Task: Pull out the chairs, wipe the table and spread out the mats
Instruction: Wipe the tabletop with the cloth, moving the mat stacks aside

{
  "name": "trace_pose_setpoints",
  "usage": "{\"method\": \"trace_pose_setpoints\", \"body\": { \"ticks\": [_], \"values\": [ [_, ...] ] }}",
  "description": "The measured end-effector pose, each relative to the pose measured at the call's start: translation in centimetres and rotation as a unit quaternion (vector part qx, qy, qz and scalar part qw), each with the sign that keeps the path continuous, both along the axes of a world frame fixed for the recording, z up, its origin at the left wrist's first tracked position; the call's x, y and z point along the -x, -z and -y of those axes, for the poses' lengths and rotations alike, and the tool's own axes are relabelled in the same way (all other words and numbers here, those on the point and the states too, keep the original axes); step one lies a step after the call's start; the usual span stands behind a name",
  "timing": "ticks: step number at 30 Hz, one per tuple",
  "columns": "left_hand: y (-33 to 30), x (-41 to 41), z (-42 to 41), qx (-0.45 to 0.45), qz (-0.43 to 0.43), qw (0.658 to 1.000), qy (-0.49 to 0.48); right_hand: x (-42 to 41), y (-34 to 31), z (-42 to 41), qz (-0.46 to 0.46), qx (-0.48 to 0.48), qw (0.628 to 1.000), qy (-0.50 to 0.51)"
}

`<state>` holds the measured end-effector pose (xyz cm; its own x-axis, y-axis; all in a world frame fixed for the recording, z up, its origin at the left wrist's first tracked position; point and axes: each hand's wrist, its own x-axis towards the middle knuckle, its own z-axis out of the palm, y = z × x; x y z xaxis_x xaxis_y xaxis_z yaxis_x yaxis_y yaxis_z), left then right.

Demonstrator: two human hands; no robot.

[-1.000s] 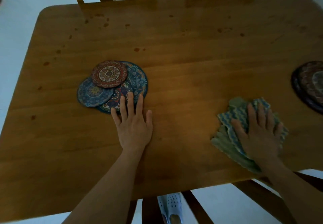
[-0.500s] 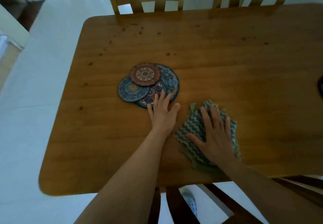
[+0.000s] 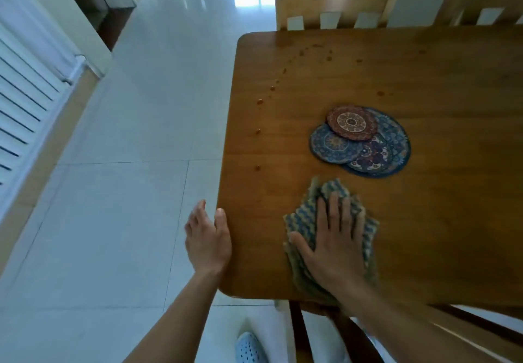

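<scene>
- Nearest me, I see a pale perforated shoe on the white tiled floor, below and between my two forearms.
- My right hand lies flat, fingers spread, palm pressed on a folded blue-and-tan zigzag cloth; it grips nothing, only presses down. The cloth sits on the wooden counter, near its front edge.
- My left hand is open, fingers loosely together, just left of the right hand, off the counter's left edge; its thumb touches that edge and it holds nothing.
- Just beyond the right hand's fingertips, close to the cloth but apart from it, lies an overlapping pile of round patterned mats, a red one on top.
- Left of and beyond the mats, small brown spots dot the counter.
- Farthest, a wooden chair back stands against the counter's far edge.
</scene>
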<state>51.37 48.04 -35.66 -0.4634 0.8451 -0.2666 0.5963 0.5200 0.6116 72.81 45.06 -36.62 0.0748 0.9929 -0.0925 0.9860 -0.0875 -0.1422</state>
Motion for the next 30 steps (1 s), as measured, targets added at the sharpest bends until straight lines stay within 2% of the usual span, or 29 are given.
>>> {"method": "trace_pose_setpoints", "body": {
  "ticks": [2,3,5,7,9,12,14,19,24,30],
  "values": [
    [0.4,-0.1,-0.7,0.029,0.087,0.996,0.011,4.6,-0.2,-0.5,-0.01,0.002,0.997,-0.078],
    [0.5,-0.3,-0.8,0.034,0.097,0.995,0.016,5.8,-0.1,-0.2,-0.011,0.003,0.992,-0.122],
    [0.6,-0.5,-0.7,0.036,0.079,0.996,0.023,5.2,-0.1,1.1,0.004,-0.001,0.976,-0.218],
    [0.4,-0.6,-0.2,0.027,0.049,0.998,0.032,1.7,-0.1,2.6,0.029,-0.001,0.967,-0.254],
    [0.3,-0.7,-0.1,0.018,0.029,0.999,0.04,-1.9,0.1,3.3,0.047,-0.004,0.983,-0.176],
    [-0.1,-1.0,-0.3,0.029,-0.003,0.999,0.046,-2.5,0.0,2.2,0.048,0.016,0.999,0.02],
    [-0.2,-1.1,-0.4,0.033,-0.015,0.998,0.051,-0.8,0.1,1.0,0.036,0.017,0.997,0.059],
    [-0.1,-1.0,-0.4,0.036,-0.023,0.998,0.048,2.4,-0.2,-3.7,0.001,0.019,0.999,-0.028],
    [0.0,-1.2,-0.5,0.032,-0.029,0.998,0.045,5.1,-0.4,-12.0,-0.058,0.01,0.995,-0.086],
    [-0.3,-1.4,-0.4,0.013,-0.029,0.998,0.059,8.6,-0.4,-18.8,-0.044,0.018,0.988,-0.146]
  ]
}}
